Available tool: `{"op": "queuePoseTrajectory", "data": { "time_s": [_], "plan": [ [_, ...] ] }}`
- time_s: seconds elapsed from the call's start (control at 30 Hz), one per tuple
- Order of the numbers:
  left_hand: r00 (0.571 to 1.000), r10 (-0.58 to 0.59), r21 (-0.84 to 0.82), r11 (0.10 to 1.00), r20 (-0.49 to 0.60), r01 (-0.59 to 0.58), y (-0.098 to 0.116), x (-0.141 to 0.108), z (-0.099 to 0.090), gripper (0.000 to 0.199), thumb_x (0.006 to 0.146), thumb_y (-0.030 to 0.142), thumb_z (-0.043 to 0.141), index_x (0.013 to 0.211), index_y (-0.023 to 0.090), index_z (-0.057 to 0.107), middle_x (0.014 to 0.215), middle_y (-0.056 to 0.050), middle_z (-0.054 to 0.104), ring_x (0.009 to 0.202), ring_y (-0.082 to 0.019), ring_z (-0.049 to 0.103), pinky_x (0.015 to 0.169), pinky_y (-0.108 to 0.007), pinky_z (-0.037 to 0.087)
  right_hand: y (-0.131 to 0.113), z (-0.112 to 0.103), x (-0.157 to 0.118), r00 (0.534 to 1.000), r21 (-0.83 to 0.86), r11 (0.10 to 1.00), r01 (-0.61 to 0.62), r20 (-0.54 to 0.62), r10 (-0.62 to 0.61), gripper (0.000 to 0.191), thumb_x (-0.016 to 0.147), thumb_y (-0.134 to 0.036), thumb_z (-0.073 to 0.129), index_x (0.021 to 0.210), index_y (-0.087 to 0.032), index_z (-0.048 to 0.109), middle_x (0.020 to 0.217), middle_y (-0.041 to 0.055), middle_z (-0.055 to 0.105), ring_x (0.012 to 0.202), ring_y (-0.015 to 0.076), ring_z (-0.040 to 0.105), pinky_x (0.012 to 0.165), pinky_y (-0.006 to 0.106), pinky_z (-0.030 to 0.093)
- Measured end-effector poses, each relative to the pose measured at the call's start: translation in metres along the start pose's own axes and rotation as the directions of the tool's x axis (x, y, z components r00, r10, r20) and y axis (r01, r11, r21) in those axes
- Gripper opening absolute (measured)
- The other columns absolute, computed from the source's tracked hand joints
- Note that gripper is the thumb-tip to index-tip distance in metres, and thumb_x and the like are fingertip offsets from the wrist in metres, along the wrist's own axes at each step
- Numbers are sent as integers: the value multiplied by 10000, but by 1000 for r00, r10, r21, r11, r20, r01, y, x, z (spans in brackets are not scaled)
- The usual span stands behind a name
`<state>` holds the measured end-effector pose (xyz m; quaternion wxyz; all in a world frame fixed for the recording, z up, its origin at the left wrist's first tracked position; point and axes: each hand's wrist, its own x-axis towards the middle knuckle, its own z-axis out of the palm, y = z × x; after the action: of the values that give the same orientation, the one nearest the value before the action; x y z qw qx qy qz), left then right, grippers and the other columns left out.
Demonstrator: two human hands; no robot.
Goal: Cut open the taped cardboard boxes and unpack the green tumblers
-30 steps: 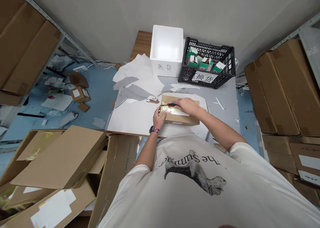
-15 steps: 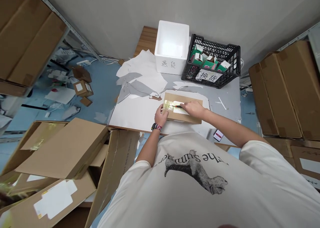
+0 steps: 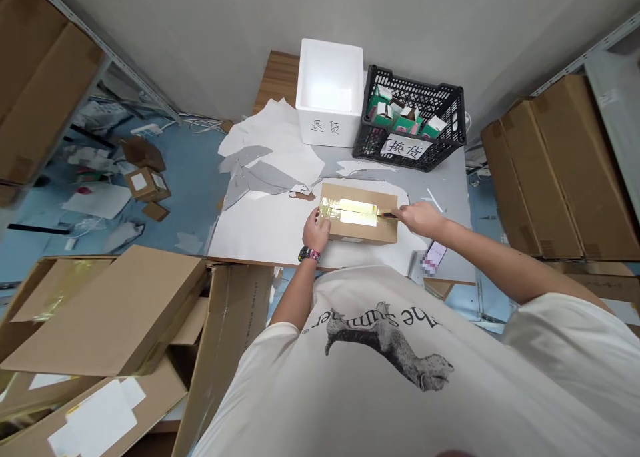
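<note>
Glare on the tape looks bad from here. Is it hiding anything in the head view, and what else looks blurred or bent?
Head view: glare whitens the tape on the cardboard box, hiding its surface detail; the knife in the right hand shows dark against the box; a pixelated patch blurs a small object; wide-angle distortion bends the shelf rail.
</note>
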<state>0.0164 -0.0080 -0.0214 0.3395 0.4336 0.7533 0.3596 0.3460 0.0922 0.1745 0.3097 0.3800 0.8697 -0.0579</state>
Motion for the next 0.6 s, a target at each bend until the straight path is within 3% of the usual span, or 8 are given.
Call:
{"op": "queuePoseTrajectory", "data": {
  "time_s": [0.17, 0.37, 0.6],
  "plan": [
    [1000, 5, 13, 1000, 11, -5, 7, -2, 5, 612, 1041, 356, 704, 1649, 284, 713, 1599, -94, 784, 1437, -353, 751, 1244, -508, 614, 27, 30, -44, 998, 20, 998, -65, -2, 65, 471, 1247, -364, 431, 1637, -262, 675, 1160, 156, 867, 928, 304, 790, 738, 351, 344],
    [999, 42, 89, 995, -18, -40, 14, -9, 7, 602, 1051, 319, 656, 1646, 245, 714, 1626, -134, 764, 1479, -374, 736, 1239, -521, 614, 23, 38, -66, 997, -30, 997, -71, 19, 72, 501, 1175, -178, 469, 1642, -235, 642, 1149, 156, 851, 850, 261, 755, 738, 355, 304],
    [997, 81, 169, 982, -1, -79, 24, -11, 3, 655, 1044, 292, 592, 1685, 202, 695, 1614, -165, 771, 1468, -385, 739, 1269, -556, 594, 11, 53, -84, 995, -17, 995, -94, 21, 94, 440, 1190, -189, 425, 1577, -189, 634, 1110, 180, 840, 813, 258, 737, 722, 350, 269]
  ]
}}
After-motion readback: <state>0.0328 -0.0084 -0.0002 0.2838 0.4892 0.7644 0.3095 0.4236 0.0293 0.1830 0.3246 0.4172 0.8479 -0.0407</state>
